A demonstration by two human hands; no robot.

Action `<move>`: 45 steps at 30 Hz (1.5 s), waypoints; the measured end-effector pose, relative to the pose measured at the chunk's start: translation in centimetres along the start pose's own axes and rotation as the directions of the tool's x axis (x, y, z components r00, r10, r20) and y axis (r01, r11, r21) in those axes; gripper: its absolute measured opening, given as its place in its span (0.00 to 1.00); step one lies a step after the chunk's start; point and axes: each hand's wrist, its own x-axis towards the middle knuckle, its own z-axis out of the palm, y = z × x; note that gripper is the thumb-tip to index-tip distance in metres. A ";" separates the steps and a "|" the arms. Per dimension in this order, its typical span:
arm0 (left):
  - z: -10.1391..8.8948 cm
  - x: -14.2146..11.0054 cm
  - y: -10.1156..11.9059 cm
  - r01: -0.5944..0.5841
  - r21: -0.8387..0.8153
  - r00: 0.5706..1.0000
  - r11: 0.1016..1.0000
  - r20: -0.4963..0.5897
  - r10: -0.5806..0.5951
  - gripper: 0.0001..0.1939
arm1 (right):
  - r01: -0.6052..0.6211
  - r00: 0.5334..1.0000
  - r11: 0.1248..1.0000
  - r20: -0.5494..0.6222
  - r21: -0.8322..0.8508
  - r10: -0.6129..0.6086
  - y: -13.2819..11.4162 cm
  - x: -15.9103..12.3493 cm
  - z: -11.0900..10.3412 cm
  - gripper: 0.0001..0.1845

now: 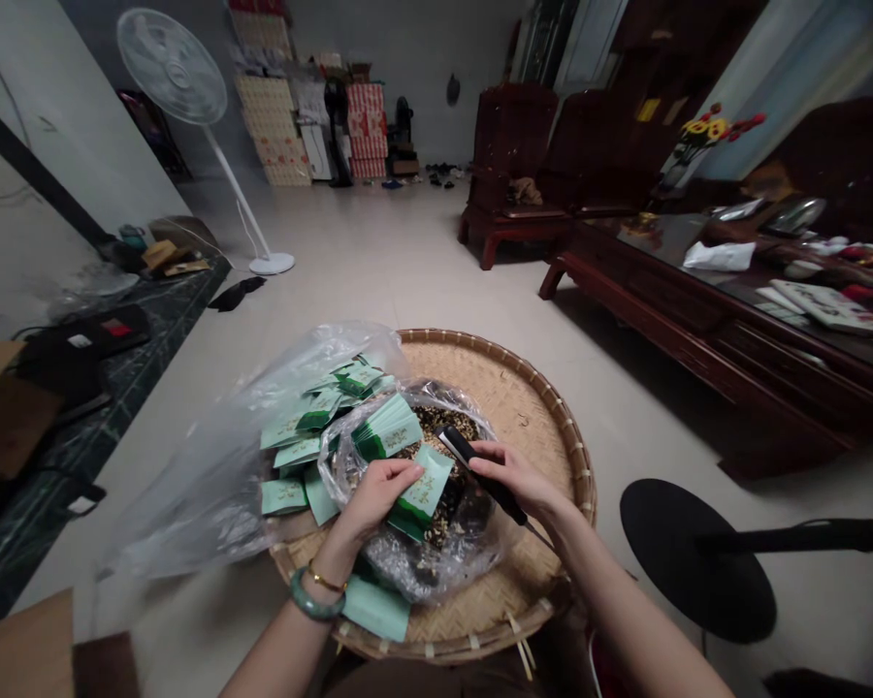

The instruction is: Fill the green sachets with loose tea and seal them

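Between thumb and fingers, my left hand (382,490) pinches the edge of a green tea-bag-like packet (431,477) printed with gold marks. My right hand (513,475) is wrapped round a black hand-held bag sealer (489,482), its pale-edged front end close to the packet's top right. A thin cord seems to trail from its rear. Beneath both hands lies an open clear plastic bag (436,572) of dark and light dry mix (447,422). A fanned stack of green packets (387,427) rests on that bag, and several more packets (320,407) lie to its left.
A round woven bamboo tray (545,388) carries everything. Large clear plastic sheeting (204,485) spills over its left side. A black round stand base (698,557) is at right, a wooden table (698,320) beyond. A white fan (269,262) stands at far left, and cardboard (25,645) at near left.
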 end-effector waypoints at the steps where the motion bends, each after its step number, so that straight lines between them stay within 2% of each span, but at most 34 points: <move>1: -0.1 0.0 0.1 -0.007 -0.029 0.999 1.000 -0.034 0.006 0.20 | 0.010 1.000 1.000 -0.025 -0.025 -0.010 0.4 -0.1 -0.2 0.27; 4: -0.3 0.0 0.3 -0.045 -0.137 0.985 0.990 -0.169 0.021 0.19 | 0.036 0.987 0.972 -0.144 -0.232 -0.071 2.3 -0.3 -0.1 0.26; 6: -0.4 -0.1 0.3 -0.086 -0.168 0.968 0.982 -0.248 0.042 0.19 | 0.037 0.973 0.905 -0.192 -0.423 -0.130 3.6 -0.4 0.3 0.26; 8: -0.4 -0.2 0.2 -0.122 -0.145 0.952 0.982 -0.298 0.074 0.19 | 0.057 0.966 0.823 -0.176 -0.565 -0.187 4.3 -0.4 0.9 0.27; 10: -0.2 -0.4 0.1 -0.136 -0.091 0.944 0.986 -0.314 0.101 0.18 | 0.113 0.954 0.791 -0.157 -0.602 -0.255 4.1 -0.4 1.6 0.25; 13: 0.4 -0.8 0.0 -0.129 0.005 0.955 0.992 -0.268 0.126 0.16 | 0.211 0.922 0.851 -0.191 -0.480 -0.337 2.8 0.1 2.8 0.20; 17: 1.3 -1.1 0.2 -0.149 0.042 0.969 0.988 -0.192 0.155 0.15 | 0.257 0.905 0.901 -0.241 -0.351 -0.352 1.4 0.8 4.5 0.10; 22: 1.6 -1.2 0.4 -0.186 0.185 0.944 0.965 -0.240 0.228 0.09 | 0.291 0.901 0.893 -0.215 -0.344 -0.377 1.6 0.5 5.4 0.10; 28: 1.8 -1.2 -0.7 -0.188 0.227 0.924 0.956 -0.289 0.250 0.16 | 0.233 0.927 0.946 -0.243 -0.225 -0.286 2.3 0.0 5.2 0.08; 30: 1.7 -1.1 -0.9 -0.188 0.214 0.929 0.958 -0.279 0.245 0.18 | 0.198 0.944 0.973 -0.244 -0.117 -0.221 2.5 0.1 5.1 0.09; 32: 1.4 -1.2 -0.9 -0.182 0.157 0.947 0.971 -0.237 0.216 0.20 | 0.195 0.950 0.981 -0.247 -0.001 -0.189 2.8 0.4 5.1 0.15; 34: 0.9 -1.2 -0.8 -0.151 0.104 0.974 0.983 -0.157 0.166 0.21 | 0.232 0.943 0.970 -0.262 0.071 -0.206 3.0 0.6 5.0 0.23; 36: 0.4 -1.2 -0.7 -0.106 0.101 0.990 0.989 -0.084 0.114 0.24 | 0.272 0.928 0.960 -0.283 0.064 -0.244 3.2 0.6 4.7 0.26; 38: 0.0 -1.2 -0.7 -0.069 0.118 0.995 0.991 -0.061 0.077 0.23 | 0.302 0.904 0.951 -0.297 -0.063 -0.306 3.8 0.3 4.4 0.26; 40: -0.4 -1.1 -0.8 -0.040 0.102 0.996 0.994 -0.078 0.048 0.22 | 0.296 0.882 0.892 -0.262 -0.341 -0.393 4.7 -0.3 3.9 0.29; 43: -0.9 -0.9 -0.8 -0.006 0.055 0.995 0.998 -0.095 0.011 0.22 | 0.187 0.899 0.643 -0.134 -0.742 -0.417 6.6 -1.5 3.5 0.36; 45: -1.3 -0.8 -0.6 0.012 0.048 0.995 0.999 -0.096 -0.007 0.22 | 0.122 0.920 0.527 -0.103 -0.841 -0.377 7.6 -2.0 3.3 0.35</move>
